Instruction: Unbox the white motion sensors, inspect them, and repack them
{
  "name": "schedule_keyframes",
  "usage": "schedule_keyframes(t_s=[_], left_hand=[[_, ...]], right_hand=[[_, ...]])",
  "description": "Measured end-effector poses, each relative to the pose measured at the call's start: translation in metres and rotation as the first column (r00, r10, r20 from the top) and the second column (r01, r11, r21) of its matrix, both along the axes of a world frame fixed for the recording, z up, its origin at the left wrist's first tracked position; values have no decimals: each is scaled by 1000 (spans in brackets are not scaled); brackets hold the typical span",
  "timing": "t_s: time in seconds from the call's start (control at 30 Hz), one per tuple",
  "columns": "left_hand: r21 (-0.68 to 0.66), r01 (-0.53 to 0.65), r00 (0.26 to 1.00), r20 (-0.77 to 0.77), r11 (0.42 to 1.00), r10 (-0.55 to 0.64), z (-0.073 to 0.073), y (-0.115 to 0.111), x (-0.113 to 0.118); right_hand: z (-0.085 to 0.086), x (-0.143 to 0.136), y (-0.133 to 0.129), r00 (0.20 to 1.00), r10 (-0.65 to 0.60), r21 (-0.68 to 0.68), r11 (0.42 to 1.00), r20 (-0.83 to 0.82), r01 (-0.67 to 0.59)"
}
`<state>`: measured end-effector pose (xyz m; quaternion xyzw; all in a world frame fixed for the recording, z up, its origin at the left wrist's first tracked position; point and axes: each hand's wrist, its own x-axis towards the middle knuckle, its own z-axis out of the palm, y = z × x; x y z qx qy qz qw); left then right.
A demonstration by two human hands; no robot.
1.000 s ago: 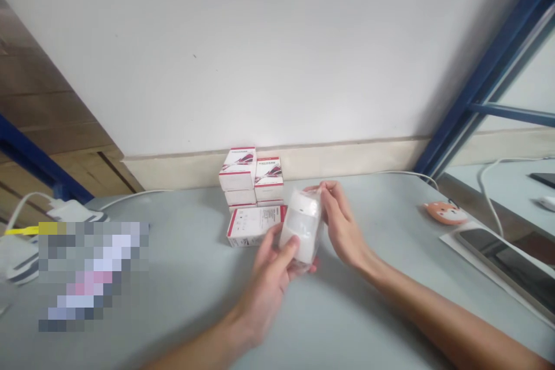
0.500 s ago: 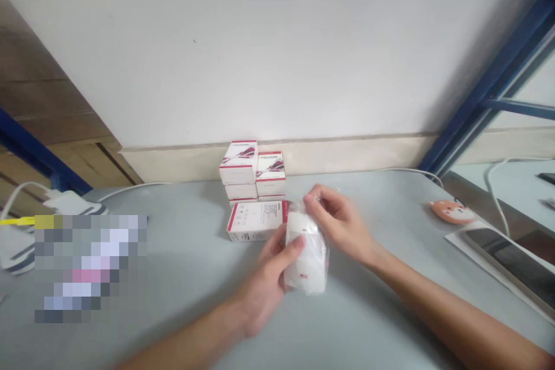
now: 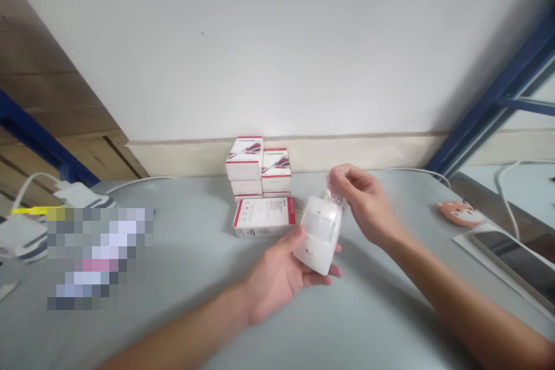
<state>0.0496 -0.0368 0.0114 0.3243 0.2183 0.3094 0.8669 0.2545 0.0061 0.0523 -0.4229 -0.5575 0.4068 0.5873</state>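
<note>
A white motion detector (image 3: pixel 318 234) with rounded corners and a small red logo lies tilted in my left hand (image 3: pixel 277 272), the thumb on its left edge and the fingers beneath it. At its upper right corner, my right hand (image 3: pixel 362 199) pinches a crumpled clear plastic bag (image 3: pixel 333 192). The bag is bunched beside the detector's top, and the detector's front face is bare. Just behind my left hand lies a white and red detector box (image 3: pixel 264 217), its right end partly hidden by the detector.
Several white and red boxes (image 3: pixel 245 159) stand stacked against the wall. On the right are an orange animal-faced object (image 3: pixel 460 213) and a phone (image 3: pixel 515 260) on white paper. Left are a white charger with cable (image 3: pixel 84 195) and a blurred-out patch (image 3: pixel 104 254).
The clear bag has come off the detector's face and is bunched in my right hand, which has moved right. My left hand now supports the bare detector from below.
</note>
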Motion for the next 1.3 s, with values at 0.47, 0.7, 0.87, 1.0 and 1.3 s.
schedule_keyframes(t_s=[0.47, 0.7, 0.87, 1.0, 1.3], left_hand=[[69, 221, 967, -147, 973, -210, 8, -1, -9], [86, 207, 968, -162, 975, -191, 6, -2, -8], [-15, 161, 984, -68, 987, -162, -1, 1, -5], [-35, 150, 985, -76, 988, -152, 2, 1, -3], [-53, 145, 989, -26, 988, -146, -1, 2, -3]], right_hand=[[-28, 68, 56, 903, -401, -104, 916, -154, 388], [-55, 71, 62, 913, -333, -209, 900, 234, 382], [-60, 84, 65, 510, -549, 344, 827, 662, 445], [-46, 80, 53, 402, -499, 468, 865, 768, 179], [-42, 56, 41, 488, -189, 255, 964, 852, -71]])
